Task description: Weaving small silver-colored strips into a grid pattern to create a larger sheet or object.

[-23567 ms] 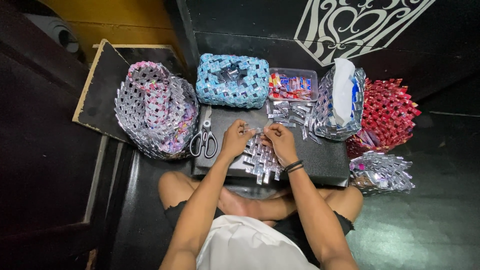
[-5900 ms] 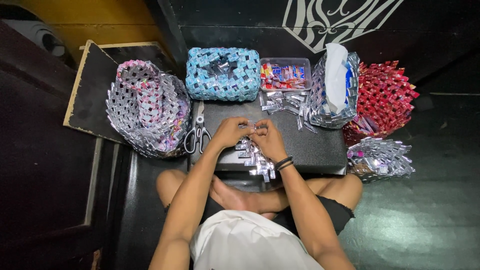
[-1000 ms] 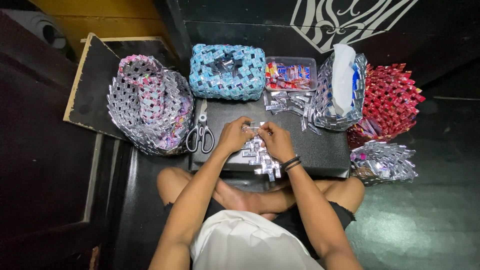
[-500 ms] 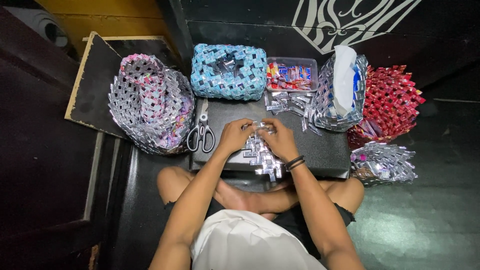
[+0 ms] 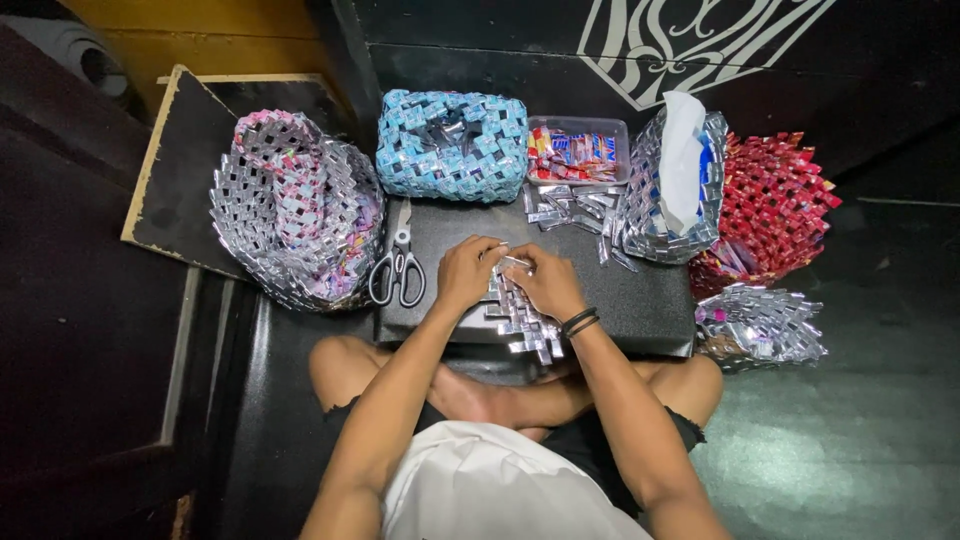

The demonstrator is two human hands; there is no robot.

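Hands meet over the black box (image 5: 640, 300), which sits in front of the seated person's crossed legs, & everything else is easiest placed from that box. Left hand (image 5: 465, 272) and right hand (image 5: 545, 283) are both curled shut on a woven strip (image 5: 520, 315) of folded silver wrappers, w/ the fingertips pinching its far end near the middle of the box top. Strip lies directly between & under the two hands, so neither has to reach; its long axis runs from the fingers back toward the person, slanting a bit to the right, w/ the near end hanging past the box's front edge. Both hands are about equally close, left on the strip's left side, right on its right side & partly covering it. Strip looks like a zigzag chain of small shiny links, mostly silver w/ hints of colour, stiff enough to hold its shape. Black bands ring the right wrist. Scissors (image 5: 397, 270) lie on the box's left edge, handles toward the person, just beside the left hand but not touched. Loose folded silver pieces (image 5: 570, 208) are scattered at the box's far edge. Left of the box, a big silver-pink woven basket (image 5: 295, 210); behind the box, a blue woven bag (image 5: 450, 145) & a clear tub of wrappers (image 5: 577, 155); at the far right corner, a silver holder w/ a white tissue (image 5: 672, 190); right of the box, a red woven piece (image 5: 770, 205) & a smaller silver one (image 5: 765, 325) on the floor.
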